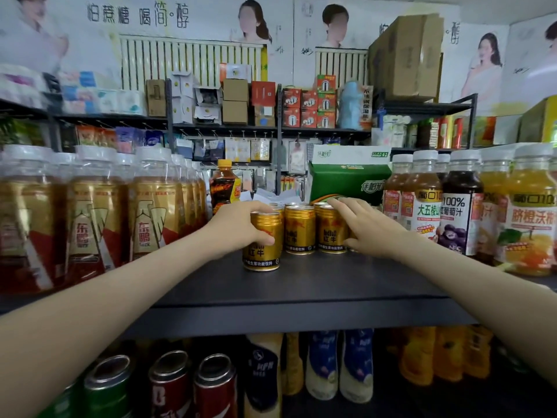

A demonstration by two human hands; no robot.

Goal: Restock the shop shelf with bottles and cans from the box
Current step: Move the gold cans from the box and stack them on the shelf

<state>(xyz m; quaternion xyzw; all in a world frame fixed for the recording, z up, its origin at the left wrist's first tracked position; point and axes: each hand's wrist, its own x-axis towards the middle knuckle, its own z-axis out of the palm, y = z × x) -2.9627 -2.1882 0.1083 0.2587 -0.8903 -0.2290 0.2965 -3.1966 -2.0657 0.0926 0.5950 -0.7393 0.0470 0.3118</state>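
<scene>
My left hand [238,229] holds a round gold metal can [261,251], my flat right hand [372,229] touches other cans [300,229]; the black shelf [301,286] has room.

My left hand [238,227] grips front gold can [261,251], upright on dark shelf [301,285]. My right hand [367,224] rests, fingers extended, on gold cans behind [301,230].
</scene>
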